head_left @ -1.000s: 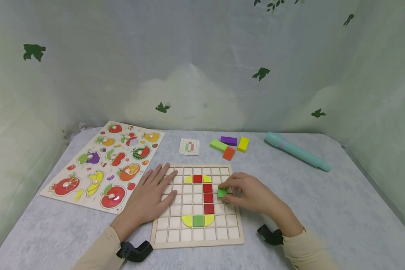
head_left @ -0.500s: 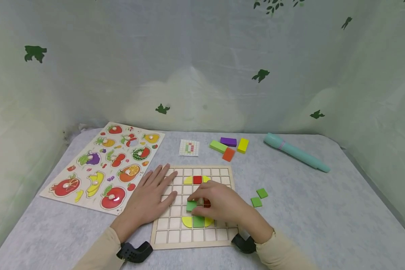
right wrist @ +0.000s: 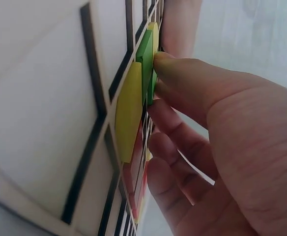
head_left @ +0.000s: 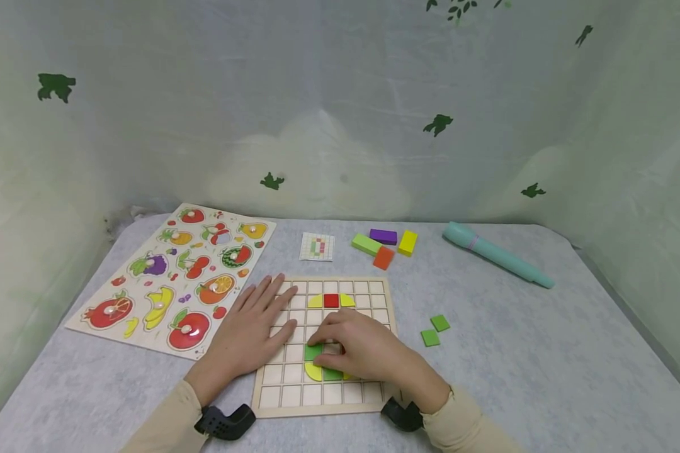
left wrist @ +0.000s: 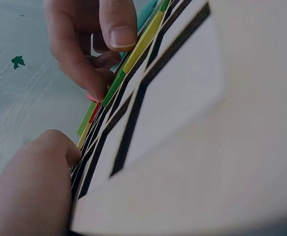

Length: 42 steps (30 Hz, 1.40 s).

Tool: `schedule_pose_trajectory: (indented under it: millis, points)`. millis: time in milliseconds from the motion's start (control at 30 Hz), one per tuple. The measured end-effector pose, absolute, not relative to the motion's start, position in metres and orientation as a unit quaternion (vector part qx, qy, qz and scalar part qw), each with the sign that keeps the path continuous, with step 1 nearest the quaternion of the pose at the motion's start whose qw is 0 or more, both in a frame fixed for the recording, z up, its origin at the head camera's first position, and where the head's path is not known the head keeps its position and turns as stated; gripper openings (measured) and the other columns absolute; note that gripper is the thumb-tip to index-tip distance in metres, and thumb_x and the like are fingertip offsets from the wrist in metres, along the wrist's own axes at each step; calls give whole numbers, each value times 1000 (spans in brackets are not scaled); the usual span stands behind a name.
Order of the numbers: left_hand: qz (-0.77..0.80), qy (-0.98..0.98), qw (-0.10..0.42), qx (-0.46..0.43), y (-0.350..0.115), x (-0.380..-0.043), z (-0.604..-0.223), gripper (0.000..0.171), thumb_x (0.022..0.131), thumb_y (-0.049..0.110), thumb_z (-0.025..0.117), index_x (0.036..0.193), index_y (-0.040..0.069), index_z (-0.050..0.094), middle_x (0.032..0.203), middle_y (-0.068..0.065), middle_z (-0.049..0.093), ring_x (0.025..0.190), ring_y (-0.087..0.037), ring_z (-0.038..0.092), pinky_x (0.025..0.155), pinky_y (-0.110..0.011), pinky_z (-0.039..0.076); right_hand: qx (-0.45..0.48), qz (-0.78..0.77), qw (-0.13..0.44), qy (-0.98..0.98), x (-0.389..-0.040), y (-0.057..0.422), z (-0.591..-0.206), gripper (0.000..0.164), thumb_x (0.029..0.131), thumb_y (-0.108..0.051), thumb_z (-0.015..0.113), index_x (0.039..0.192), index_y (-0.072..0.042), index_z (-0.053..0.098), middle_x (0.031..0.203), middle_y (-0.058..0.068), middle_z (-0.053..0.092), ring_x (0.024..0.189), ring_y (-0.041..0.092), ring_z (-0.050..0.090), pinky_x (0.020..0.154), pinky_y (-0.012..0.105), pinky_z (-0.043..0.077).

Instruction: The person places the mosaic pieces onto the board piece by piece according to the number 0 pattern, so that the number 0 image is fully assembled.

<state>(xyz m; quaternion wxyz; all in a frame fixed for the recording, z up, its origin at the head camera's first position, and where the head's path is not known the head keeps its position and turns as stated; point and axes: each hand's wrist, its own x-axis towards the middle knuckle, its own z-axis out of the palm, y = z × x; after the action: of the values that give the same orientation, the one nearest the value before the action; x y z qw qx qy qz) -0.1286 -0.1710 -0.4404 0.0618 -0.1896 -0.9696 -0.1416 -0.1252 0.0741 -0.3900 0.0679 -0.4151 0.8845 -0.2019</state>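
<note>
A wooden grid board (head_left: pixel 328 413) lies in the middle of the table in the head view. My left hand (head_left: pixel 252 333) rests flat on its left side, fingers spread. Between thumb and index finger, my right hand (head_left: pixel 365 346) pinches a green square tile (head_left: pixel 313 353) at a cell just above a yellow rounded tile (head_left: pixel 313 372). Beside that yellow tile sits another green square (head_left: pixel 332 375). At the pattern's top, a red square (head_left: pixel 331 301) lies between two yellow rounded tiles. The right hand covers the red column. In the left wrist view, fingertips touch the green tile (left wrist: pixel 113 88).
Two loose green tiles (head_left: pixel 430 338) lie right of the board. Behind it are a pattern card (head_left: pixel 317 246) and several coloured blocks (head_left: pixel 383 257). A fruit puzzle board (head_left: pixel 170 283) lies at the left, a teal tube-shaped object (head_left: pixel 495 255) at the back right.
My right hand has carried the green tile from the board's right side leftward to the cell above the lower-left yellow tile. Two loose green tiles have come into sight. The left hand stays put.
</note>
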Motion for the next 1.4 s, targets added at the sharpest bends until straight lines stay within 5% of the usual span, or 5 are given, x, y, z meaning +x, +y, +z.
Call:
schedule_pose_trajectory:
  millis: [267,733,1033,1400]
  points:
    - [-143,-971,52,-186,-173,-129,-440,66,102,47,53,160,18,40,171,-11,24,159,-34,19,129,-54,12,-400,-206,74,890,-124,81,-387,25,95,-35,75,118,-24,77,109,-14,71,91,4,56,83,20,51]
    - [-143,-970,51,-187,-171,-130,-440,68,101,48,54,160,18,40,172,-10,23,159,-33,18,130,-54,12,-323,-244,67,912,-123,157,-384,26,93,-27,78,119,-21,76,113,-12,70,104,10,58,88,30,55]
    - [-140,-971,52,-186,-171,-130,-440,68,102,49,53,160,18,40,172,-9,22,159,-33,18,130,-53,12,-300,-271,67,912,-137,204,-376,33,91,-24,81,123,-20,73,118,-6,70,97,16,60,75,26,54]
    - [-143,-971,49,-185,-172,-130,-441,68,102,49,53,160,19,40,172,-9,22,159,-33,17,130,-53,11,-267,-273,98,919,-149,253,-380,37,90,-10,79,126,-14,71,121,-1,70,96,15,58,76,26,54]
